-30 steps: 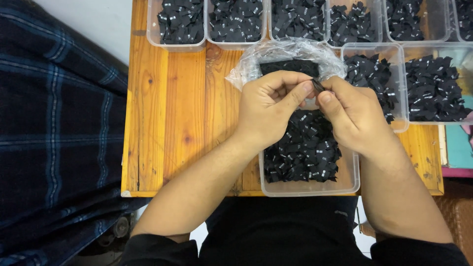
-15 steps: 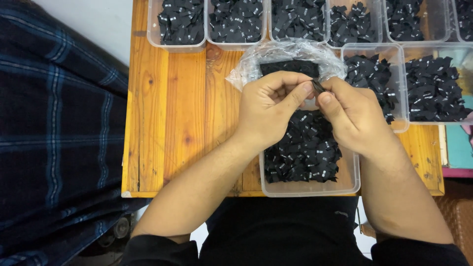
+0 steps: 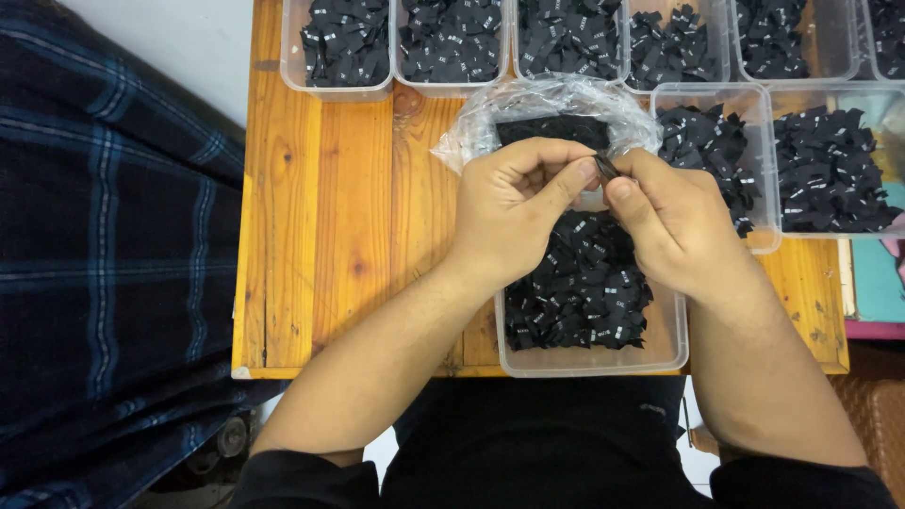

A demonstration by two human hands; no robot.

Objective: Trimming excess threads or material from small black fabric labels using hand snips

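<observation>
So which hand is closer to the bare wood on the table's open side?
Left. The left hand hangs right beside the bare wood, above the tub's edge. The right hand is farther off, across the tub, near the right-side bins.

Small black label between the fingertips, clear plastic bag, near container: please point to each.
small black label (image 3: 603, 168), head view, its visible edge.
clear plastic bag (image 3: 556, 94), head view, crinkled top.
near container (image 3: 594, 360), head view, front wall.

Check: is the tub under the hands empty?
No, the tub below both hands is packed with small black labels.
</observation>
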